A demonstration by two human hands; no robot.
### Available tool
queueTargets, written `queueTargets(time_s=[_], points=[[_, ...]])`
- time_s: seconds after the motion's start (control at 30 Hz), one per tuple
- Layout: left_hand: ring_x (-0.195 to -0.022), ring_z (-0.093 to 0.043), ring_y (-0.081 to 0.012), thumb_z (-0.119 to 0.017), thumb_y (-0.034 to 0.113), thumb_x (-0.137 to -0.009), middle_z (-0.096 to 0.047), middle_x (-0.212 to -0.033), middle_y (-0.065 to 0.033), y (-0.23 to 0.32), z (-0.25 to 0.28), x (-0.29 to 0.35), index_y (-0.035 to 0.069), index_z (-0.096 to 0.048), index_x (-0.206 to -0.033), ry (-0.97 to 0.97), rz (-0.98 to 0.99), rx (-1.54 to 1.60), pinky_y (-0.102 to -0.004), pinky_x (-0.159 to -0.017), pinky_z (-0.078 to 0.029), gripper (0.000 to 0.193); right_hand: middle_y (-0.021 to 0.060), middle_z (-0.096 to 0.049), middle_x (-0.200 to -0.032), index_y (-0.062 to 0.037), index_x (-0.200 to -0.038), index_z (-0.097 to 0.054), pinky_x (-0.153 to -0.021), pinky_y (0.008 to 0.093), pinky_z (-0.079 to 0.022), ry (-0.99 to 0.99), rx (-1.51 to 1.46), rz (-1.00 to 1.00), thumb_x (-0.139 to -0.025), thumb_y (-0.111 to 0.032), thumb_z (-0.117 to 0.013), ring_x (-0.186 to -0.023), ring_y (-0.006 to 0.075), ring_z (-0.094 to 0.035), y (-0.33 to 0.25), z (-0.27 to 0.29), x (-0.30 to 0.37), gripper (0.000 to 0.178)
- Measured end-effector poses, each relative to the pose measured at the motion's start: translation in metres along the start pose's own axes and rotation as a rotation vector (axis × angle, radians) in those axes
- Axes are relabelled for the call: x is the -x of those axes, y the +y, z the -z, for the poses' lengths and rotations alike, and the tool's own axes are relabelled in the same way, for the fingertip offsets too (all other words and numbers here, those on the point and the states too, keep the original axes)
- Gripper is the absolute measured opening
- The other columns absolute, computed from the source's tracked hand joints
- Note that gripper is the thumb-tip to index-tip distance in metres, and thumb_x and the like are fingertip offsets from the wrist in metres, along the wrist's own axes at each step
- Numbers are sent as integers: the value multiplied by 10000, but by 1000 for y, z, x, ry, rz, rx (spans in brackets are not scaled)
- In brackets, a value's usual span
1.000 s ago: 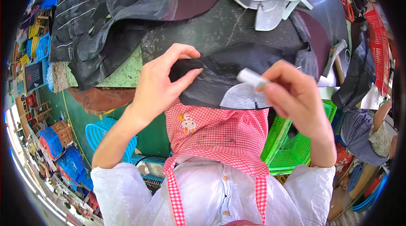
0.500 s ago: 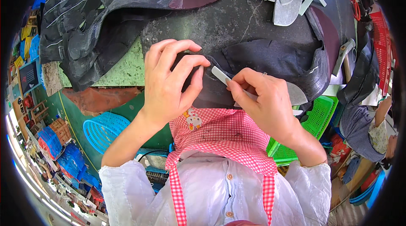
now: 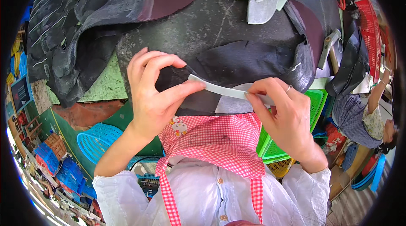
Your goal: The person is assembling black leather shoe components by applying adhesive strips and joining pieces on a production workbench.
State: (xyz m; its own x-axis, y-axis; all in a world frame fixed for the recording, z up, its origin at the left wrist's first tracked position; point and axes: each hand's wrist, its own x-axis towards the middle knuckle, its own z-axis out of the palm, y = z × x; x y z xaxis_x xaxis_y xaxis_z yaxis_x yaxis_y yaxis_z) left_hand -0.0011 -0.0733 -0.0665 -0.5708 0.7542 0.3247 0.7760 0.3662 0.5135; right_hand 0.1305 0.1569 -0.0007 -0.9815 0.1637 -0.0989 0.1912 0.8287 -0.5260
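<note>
A narrow pale grey-white strip [image 3: 224,90] runs between my hands along the lower edge of a black material piece [image 3: 245,59]. My right hand [image 3: 283,118] pinches the strip toward its right end between thumb and fingers. The thumb of my left hand [image 3: 152,93] rests on the strip's left end. Its index finger is bent above, apart from the thumb, near the black piece's edge. Under the strip shows a grey rounded piece [image 3: 232,104]. The far part of the strip is hidden by my right hand.
Dark layered pieces [image 3: 105,19] are heaped at the far left of the black worktop [image 3: 186,27]. Grey cut pieces and pale strips [image 3: 262,6] lie at the back. A hammer [image 3: 330,48] is at the right. Green [image 3: 315,107] and blue [image 3: 97,141] baskets stand below. Another person [image 3: 359,116] is at right.
My right hand has moved right and a longer stretch of strip now shows. My left thumb has come down onto the strip's end. The whole view has shifted slightly.
</note>
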Motion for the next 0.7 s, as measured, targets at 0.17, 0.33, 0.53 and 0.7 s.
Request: queueTargets(time_s=[0.17,0.33,0.53,0.7], points=[[-1128,-567,-297,-797,159,-660,-627,-1121,-31,0,-4,2,278,-836,-947,52,-84,-106,-594,-1105,-374,313,22,-656,-779,-116,-902,-651,-612,370,-515,77,2,69,-840,-111,-765,-707,229,-682,17,-4,-11,130],[-1321,-496,-348,-758,86,-708,-616,-1331,-69,29,15,-16,284,-829,-983,-162,28,-283,-659,-1168,-272,346,19,-665,-786,-114,-881,-633,-603,378,-514,48,21,11,-849,-157,-767,-710,240,-689,28,-8,-11,144],[-1421,-485,-311,-776,161,-726,-548,-1500,-125,74,-18,0,28,-667,-1328,-371,-196,-19,-513,-1197,-369,626,39,-683,-794,-112,-978,-600,-583,399,-513,-48,111,-37,-855,-189,-782,-690,264,-695,24,4,-11,233],[-1421,-495,-297,-793,210,-733,-543,-1510,-130,73,-27,0,6,-598,-1395,-414,-204,-64,-452,-1189,-399,719,44,-713,-831,-101,-988,-625,-577,381,-521,58,4,-116,-850,-158,-791,-660,273,-697,36,22,6,223]])
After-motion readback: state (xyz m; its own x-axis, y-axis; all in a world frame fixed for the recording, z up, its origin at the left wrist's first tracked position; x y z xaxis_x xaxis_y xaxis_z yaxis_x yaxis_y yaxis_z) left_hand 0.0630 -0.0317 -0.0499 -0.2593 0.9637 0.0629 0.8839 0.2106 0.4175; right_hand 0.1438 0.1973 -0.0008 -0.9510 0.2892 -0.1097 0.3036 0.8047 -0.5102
